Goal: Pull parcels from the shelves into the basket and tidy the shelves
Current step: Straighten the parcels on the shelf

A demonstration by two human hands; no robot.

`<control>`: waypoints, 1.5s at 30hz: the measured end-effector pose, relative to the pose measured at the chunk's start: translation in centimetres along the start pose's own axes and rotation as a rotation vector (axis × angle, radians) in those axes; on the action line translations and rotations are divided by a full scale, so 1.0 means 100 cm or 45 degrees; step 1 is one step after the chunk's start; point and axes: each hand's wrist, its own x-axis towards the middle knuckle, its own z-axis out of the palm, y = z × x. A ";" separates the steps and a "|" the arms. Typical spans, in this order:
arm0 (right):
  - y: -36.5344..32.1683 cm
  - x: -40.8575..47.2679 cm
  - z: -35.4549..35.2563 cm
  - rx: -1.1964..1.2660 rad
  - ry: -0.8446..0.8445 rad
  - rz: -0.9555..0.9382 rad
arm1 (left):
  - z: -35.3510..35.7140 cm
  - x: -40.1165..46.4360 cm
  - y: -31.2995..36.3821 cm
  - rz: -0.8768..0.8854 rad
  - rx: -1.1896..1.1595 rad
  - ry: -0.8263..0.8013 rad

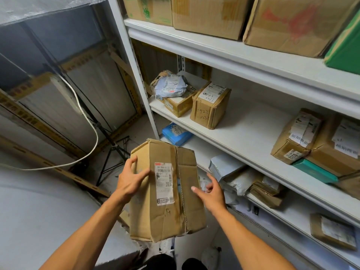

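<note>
Head view shows the job well short of finished, as far as I can judge: one cardboard parcel (165,190) is off the shelves (243,131) and sits low in front of the person, while many parcels remain on the shelves to the right. No basket is visible, so I cannot tell what it already holds. The left hand (130,180) lies on the parcel's top left with fingers spread and slightly bent, its grip apart. The right hand (211,192) is at the parcel's right edge, fingers loose, clamping nothing. The parcel is creased, dented brown card with tape along its seam and a white label (164,183).
</note>
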 end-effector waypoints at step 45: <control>-0.058 -0.004 -0.142 0.597 0.785 0.033 | 0.135 0.012 0.197 1.026 1.501 -0.841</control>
